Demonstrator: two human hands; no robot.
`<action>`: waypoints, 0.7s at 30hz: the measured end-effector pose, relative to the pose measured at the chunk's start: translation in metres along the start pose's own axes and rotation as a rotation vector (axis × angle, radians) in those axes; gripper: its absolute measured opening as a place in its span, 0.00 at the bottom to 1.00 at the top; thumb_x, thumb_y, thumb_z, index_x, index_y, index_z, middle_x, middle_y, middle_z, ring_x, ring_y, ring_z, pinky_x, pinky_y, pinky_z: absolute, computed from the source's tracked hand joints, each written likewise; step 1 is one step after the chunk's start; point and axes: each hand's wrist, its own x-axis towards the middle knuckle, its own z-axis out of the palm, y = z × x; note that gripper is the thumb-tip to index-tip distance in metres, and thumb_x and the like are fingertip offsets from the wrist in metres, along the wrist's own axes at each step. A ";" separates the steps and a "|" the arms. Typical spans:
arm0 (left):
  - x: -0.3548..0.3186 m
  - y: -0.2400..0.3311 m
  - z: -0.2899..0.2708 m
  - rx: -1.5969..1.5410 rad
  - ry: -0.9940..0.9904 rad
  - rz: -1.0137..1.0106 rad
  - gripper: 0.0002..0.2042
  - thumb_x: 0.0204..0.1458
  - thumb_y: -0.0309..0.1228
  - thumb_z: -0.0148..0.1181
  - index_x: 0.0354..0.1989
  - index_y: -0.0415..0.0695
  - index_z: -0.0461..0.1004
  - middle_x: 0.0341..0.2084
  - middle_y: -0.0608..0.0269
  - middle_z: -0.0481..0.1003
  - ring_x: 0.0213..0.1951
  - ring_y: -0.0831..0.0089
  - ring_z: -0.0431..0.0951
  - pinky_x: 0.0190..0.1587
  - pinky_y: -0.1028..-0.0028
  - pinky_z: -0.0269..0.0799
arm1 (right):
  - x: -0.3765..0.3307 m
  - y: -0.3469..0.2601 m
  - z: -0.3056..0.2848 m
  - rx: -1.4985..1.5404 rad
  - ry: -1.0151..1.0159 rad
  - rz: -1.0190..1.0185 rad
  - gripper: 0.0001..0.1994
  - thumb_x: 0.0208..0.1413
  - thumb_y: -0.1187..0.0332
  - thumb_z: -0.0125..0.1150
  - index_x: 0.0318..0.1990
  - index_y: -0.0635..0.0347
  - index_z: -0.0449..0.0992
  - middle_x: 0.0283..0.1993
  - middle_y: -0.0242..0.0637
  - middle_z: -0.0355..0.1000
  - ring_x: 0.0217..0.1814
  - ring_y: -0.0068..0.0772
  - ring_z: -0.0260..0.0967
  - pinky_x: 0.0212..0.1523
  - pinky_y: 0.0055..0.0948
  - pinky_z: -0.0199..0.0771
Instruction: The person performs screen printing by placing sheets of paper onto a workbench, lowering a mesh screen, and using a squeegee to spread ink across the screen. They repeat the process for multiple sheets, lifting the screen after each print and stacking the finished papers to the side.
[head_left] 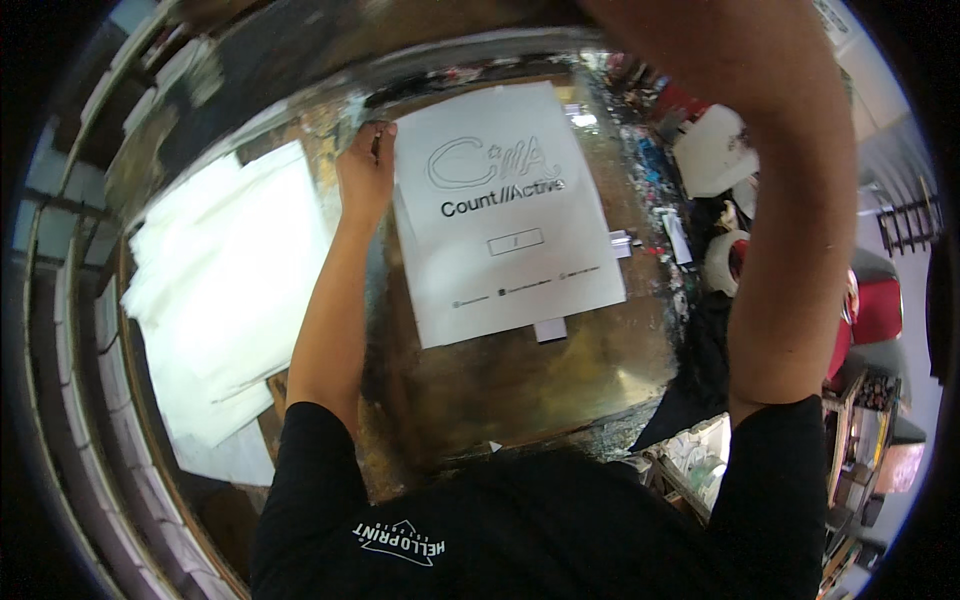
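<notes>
We had our left hand at the upper left edge of the printed sheet.
It was part-curled, fingertips by the paper; we couldn't tell if it pinched. Right arm ran past the top, hand and grip unseen. Sheet lay on a stained board, right of white paper.
</notes>
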 end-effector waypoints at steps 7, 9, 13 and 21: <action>-0.096 -0.034 -0.159 0.133 0.218 -0.365 0.14 0.69 0.36 0.63 0.43 0.33 0.81 0.27 0.55 0.80 0.30 0.74 0.77 0.35 0.70 0.74 | -0.005 -0.043 -0.013 0.056 0.007 0.159 0.32 0.69 0.39 0.54 0.26 0.61 0.78 0.20 0.35 0.72 0.19 0.27 0.64 0.23 0.32 0.66; -0.139 -0.071 -0.203 0.081 0.387 -0.323 0.14 0.69 0.35 0.62 0.41 0.33 0.80 0.21 0.63 0.74 0.25 0.80 0.69 0.28 0.75 0.66 | -0.012 -0.039 -0.015 0.041 0.036 0.095 0.31 0.68 0.40 0.56 0.26 0.61 0.79 0.21 0.35 0.73 0.21 0.30 0.67 0.27 0.32 0.69; -0.183 -0.145 -0.301 0.277 0.547 -0.370 0.14 0.69 0.36 0.61 0.38 0.36 0.80 0.18 0.63 0.75 0.21 0.77 0.69 0.27 0.72 0.67 | -0.037 -0.014 -0.006 -0.026 0.002 0.038 0.22 0.66 0.48 0.59 0.46 0.61 0.80 0.39 0.43 0.79 0.42 0.49 0.75 0.51 0.45 0.70; -0.173 -0.086 -0.325 0.573 0.419 -0.032 0.34 0.62 0.45 0.69 0.69 0.36 0.70 0.61 0.42 0.75 0.63 0.48 0.73 0.67 0.53 0.69 | -0.056 0.013 0.014 -0.185 0.115 -0.140 0.27 0.66 0.49 0.58 0.59 0.63 0.80 0.54 0.56 0.80 0.57 0.61 0.75 0.63 0.47 0.67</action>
